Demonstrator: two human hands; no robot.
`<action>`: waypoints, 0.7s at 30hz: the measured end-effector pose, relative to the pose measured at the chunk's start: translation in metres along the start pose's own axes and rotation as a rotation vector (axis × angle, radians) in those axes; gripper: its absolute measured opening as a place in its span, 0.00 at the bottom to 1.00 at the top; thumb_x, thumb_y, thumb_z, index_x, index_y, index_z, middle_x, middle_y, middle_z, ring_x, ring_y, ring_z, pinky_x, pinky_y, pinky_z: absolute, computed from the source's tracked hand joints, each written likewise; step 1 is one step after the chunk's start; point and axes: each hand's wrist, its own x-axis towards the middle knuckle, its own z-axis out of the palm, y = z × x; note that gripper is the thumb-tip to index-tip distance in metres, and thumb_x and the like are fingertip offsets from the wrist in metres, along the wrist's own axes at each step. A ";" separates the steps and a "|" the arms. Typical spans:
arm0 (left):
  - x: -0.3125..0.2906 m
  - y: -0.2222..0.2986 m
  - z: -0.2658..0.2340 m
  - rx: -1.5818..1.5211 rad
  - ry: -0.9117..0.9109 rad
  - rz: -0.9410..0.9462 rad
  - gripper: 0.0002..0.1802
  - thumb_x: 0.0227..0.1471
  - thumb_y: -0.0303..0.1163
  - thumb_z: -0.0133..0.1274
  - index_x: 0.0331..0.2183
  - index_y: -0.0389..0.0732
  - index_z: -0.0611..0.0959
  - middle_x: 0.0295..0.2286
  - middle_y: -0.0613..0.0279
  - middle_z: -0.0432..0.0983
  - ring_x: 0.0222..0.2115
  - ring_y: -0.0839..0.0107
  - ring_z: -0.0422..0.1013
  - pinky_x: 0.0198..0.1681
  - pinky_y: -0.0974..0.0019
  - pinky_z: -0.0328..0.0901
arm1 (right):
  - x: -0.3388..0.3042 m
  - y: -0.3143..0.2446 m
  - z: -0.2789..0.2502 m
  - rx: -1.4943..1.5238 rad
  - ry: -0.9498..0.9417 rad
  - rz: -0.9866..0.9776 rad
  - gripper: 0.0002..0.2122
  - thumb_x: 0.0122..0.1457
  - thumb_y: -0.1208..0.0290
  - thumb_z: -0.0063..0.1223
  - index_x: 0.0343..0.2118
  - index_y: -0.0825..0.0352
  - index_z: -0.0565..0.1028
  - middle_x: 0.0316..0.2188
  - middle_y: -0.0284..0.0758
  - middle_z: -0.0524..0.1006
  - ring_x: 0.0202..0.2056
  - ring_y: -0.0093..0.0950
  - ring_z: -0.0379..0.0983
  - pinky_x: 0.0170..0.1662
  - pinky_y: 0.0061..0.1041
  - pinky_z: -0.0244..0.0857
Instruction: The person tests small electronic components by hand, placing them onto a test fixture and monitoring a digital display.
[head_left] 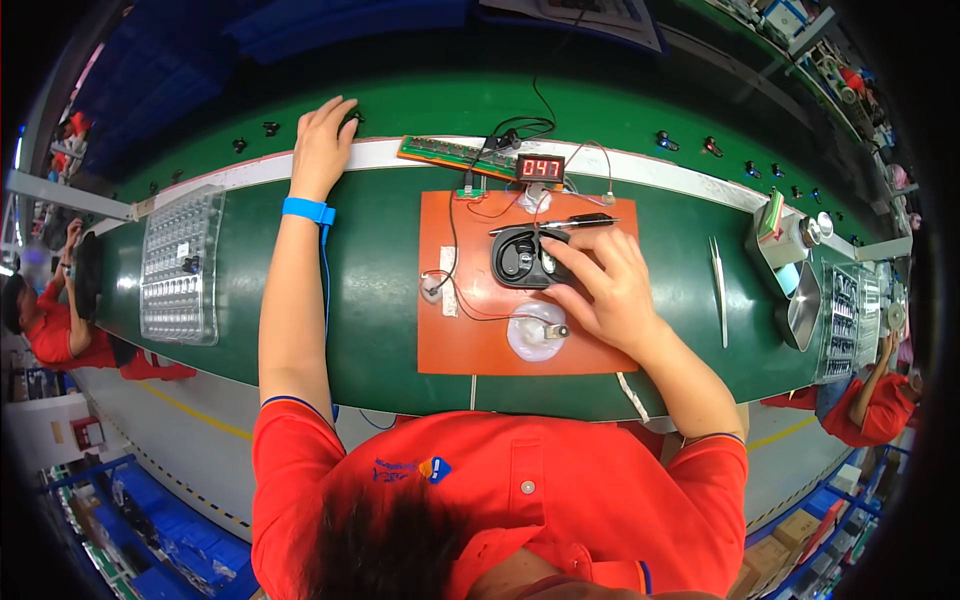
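Black case (537,271) needs a soft, steady touch: right hand (606,285) is on it, left hand (324,147) well apart; I can't tell their grip.

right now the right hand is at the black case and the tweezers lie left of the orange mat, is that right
Not quite: the tweezers lie right of the orange mat, as the head view shows. The right hand is at the black case.
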 end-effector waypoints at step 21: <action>0.014 0.135 -0.029 -1.009 -0.381 -0.372 0.10 0.48 0.25 0.60 0.36 0.36 0.81 0.31 0.59 0.79 0.27 0.74 0.77 0.31 0.71 0.72 | -0.032 -0.008 -0.017 0.424 -0.046 0.107 0.13 0.44 0.81 0.64 0.34 0.67 0.76 0.32 0.36 0.77 0.35 0.37 0.73 0.41 0.34 0.66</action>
